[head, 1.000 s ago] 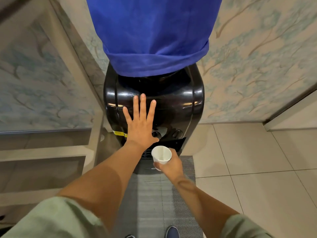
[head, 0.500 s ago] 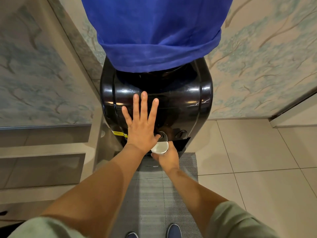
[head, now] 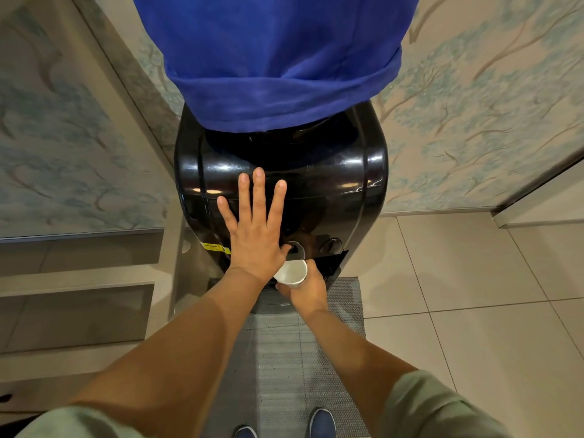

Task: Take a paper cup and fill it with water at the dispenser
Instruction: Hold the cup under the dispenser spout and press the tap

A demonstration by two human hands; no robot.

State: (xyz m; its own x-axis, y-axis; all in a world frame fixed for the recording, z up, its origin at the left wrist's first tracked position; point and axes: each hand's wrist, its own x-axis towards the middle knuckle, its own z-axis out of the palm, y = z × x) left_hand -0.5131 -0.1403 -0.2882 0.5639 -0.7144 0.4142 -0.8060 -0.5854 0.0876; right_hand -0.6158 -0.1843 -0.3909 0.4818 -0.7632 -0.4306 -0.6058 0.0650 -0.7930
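Blue cloth cover [head: 271, 58] drapes the bottle atop glossy black dispenser [head: 341, 184]; grey mat [head: 344, 311] on tiled floor. Left hand [head: 256, 235] flat on the front, fingers spread, partly hiding the taps. Right hand [head: 308, 289] grips white paper cup [head: 292, 273], upright, mouth open, just below a tap; contents unclear.

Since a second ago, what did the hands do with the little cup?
The right hand carried the paper cup forward, from out in front of the dispenser to under the left tap. It held the cup throughout. The left hand stayed flat on the dispenser's front, thumb by that tap. No water shows in the cup yet.
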